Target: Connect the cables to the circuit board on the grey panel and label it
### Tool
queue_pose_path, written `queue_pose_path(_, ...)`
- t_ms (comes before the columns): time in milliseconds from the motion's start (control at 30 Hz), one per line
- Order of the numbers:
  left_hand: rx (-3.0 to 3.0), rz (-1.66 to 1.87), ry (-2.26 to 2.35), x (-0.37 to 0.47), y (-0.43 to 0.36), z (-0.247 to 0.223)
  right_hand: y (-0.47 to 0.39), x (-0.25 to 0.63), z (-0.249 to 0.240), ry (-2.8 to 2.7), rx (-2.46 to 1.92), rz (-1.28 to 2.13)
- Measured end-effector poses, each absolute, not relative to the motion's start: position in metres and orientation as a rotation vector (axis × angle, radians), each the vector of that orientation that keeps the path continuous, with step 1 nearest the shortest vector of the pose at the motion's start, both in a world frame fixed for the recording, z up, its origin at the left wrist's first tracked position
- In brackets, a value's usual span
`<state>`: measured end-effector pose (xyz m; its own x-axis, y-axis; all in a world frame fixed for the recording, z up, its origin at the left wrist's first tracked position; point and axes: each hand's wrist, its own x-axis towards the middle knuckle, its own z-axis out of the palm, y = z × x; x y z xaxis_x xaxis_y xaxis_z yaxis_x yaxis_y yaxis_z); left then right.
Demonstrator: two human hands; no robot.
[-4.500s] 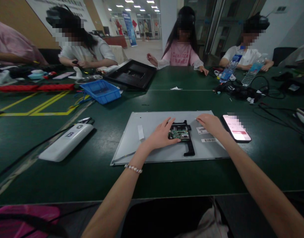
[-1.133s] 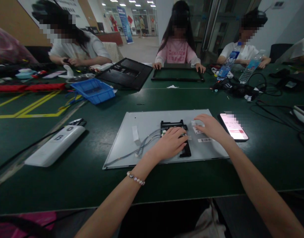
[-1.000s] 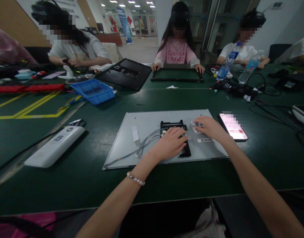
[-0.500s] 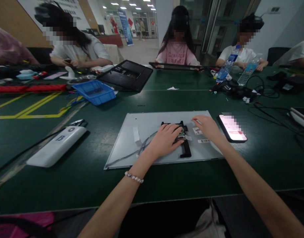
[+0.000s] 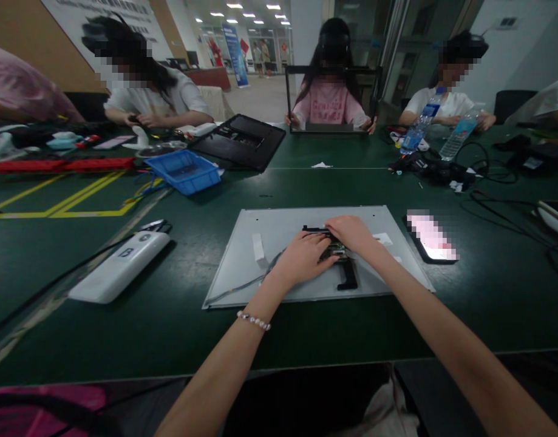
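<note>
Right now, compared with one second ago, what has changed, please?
The right hand has moved left, from near the labels to the far edge of the black bracket; whether it grips anything is unclear. Across the table, the co-worker has raised the black frame from lying flat to upright. The left hand stays over the bracket; the grey panel, phone and white power bank look unmoved.

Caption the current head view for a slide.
Left hand and right hand at a circuit board on a grey panel, phone alongside.
</note>
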<state>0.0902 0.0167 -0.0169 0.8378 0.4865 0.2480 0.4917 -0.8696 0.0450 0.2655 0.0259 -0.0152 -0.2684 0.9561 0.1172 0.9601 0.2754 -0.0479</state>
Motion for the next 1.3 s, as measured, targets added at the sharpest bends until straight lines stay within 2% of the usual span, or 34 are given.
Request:
queue_pose_path(733, -3.016, -0.42, -0.796, 0.089, 0.02, -0.015, 0.022, 0.267, -0.013, -2.404, -1.8, -0.059)
queue_pose_path(967, -3.012, -0.404, -0.822, 0.089, 0.019, -0.014, 0.007, 0.303, 0.0, -2.221, -1.891, -0.13)
queue_pose_path(1300, -3.024, -0.394, -0.851, 0.089, 0.018, -0.012, -0.025, 0.34, -0.025, -2.114, -1.857, 0.082)
